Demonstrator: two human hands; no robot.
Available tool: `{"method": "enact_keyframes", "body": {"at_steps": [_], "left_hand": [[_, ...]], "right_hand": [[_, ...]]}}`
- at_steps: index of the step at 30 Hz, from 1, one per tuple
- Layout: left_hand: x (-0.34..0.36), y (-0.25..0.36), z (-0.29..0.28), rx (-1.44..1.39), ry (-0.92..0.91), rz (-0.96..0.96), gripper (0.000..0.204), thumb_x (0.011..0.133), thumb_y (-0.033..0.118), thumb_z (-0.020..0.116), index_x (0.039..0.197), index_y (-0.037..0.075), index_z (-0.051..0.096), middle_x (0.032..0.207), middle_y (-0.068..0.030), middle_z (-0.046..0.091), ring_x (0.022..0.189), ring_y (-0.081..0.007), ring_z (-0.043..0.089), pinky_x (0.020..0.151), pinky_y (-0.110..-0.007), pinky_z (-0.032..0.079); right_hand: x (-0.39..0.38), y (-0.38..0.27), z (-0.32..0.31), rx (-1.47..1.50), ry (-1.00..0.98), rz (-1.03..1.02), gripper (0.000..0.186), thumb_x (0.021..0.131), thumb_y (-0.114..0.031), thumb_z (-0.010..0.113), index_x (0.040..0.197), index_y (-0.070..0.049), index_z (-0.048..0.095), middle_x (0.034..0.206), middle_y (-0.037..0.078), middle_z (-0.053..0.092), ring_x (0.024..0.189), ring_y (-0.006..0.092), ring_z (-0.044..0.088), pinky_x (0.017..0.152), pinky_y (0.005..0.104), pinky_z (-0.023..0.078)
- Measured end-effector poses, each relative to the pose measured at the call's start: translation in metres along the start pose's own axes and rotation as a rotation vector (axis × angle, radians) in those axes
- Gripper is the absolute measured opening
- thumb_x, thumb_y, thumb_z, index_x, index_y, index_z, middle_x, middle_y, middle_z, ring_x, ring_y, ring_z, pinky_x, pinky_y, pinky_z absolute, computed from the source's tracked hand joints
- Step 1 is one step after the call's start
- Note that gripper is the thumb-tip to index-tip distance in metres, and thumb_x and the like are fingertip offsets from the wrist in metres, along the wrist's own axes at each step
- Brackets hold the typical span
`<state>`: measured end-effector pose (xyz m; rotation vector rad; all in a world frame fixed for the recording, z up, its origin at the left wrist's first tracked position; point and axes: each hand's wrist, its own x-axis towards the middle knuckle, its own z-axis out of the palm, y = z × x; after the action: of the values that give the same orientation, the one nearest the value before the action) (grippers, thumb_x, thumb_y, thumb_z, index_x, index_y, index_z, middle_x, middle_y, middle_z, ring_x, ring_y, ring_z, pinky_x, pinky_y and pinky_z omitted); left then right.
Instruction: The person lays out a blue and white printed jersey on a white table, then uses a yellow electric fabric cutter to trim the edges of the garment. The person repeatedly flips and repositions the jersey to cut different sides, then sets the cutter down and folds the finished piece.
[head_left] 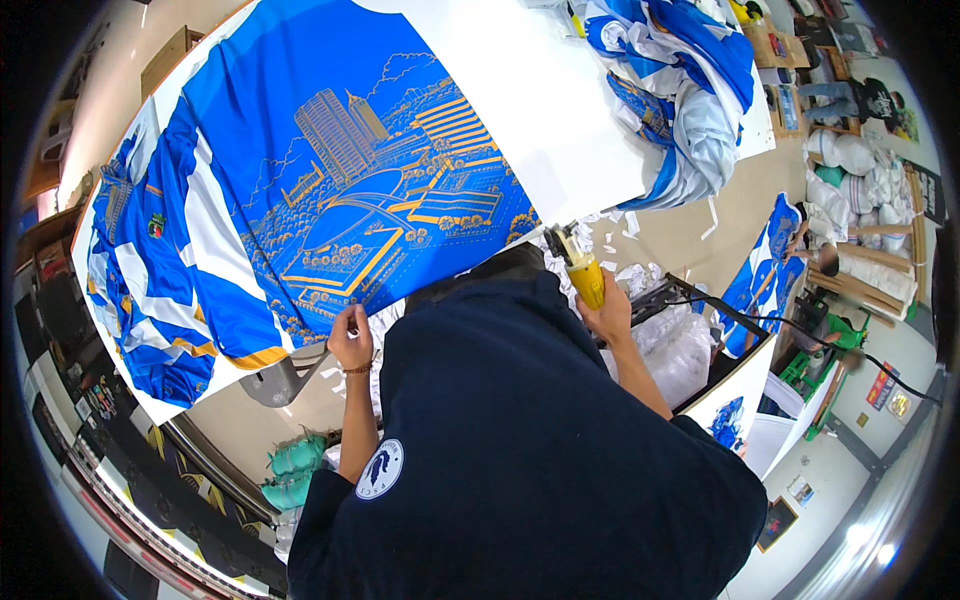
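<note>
Blue fabric (pixel 300 130) printed with a gold city scene lies spread over the white table. At its near edge, my left hand (pixel 350 340) is closed, with its fingertips pinching the cloth beside the print. My right hand (pixel 608 312) grips a yellow electric fabric cutter (pixel 586 284) by its body. The cutter's metal head points toward the table's near edge, by the corner of the printed panel. A black cord (pixel 740 318) trails away to the right. On the left, blue, white and gold fabric (pixel 165 270) is bunched in folds.
Across the white table (pixel 520 90), a heap of blue and white fabric (pixel 680 120) hangs off the right side. White scraps (pixel 630 270) litter the floor beyond the near edge. Right of me stands a bin of plastic-wrapped bundles (pixel 675 345). Co-workers are at the far right.
</note>
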<state>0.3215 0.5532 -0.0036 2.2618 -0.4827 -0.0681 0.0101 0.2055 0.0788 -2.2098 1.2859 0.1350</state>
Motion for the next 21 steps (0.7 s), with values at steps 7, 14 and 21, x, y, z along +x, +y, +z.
{"method": "enact_keyframes", "body": {"at_steps": [7,14,21], "left_hand": [[-0.033,-0.007,-0.028,0.026,-0.236,-0.006,0.022,0.086,0.015,0.078,0.07,0.002,0.068,0.051,-0.0057,0.054,0.042,-0.0131,0.051,0.044,-0.029,0.037],[-0.067,-0.036,-0.037,0.136,-0.21,-0.233,0.025,0.088,0.019,0.075,0.07,0.004,0.069,0.049,-0.006,0.055,0.042,-0.0153,0.051,0.045,-0.032,0.039],[-0.093,-0.066,-0.04,0.235,-0.172,-0.329,0.028,0.088,0.026,0.076,0.071,0.004,0.071,0.049,-0.0052,0.056,0.043,-0.0157,0.052,0.047,-0.033,0.04]], "right_hand": [[0.016,-0.008,-0.001,-0.052,-0.052,0.026,0.062,0.081,-0.035,0.073,0.131,-0.008,0.049,0.1,0.025,0.069,0.093,0.0462,0.067,0.079,0.0537,0.053],[0.033,-0.019,0.0,-0.067,-0.085,0.043,0.068,0.081,-0.036,0.076,0.134,-0.004,0.048,0.095,0.028,0.07,0.088,0.0494,0.068,0.075,0.0551,0.054],[0.049,-0.031,0.0,-0.09,-0.091,0.055,0.068,0.081,-0.037,0.075,0.133,-0.004,0.047,0.095,0.028,0.07,0.088,0.0497,0.068,0.075,0.0556,0.054]]}}
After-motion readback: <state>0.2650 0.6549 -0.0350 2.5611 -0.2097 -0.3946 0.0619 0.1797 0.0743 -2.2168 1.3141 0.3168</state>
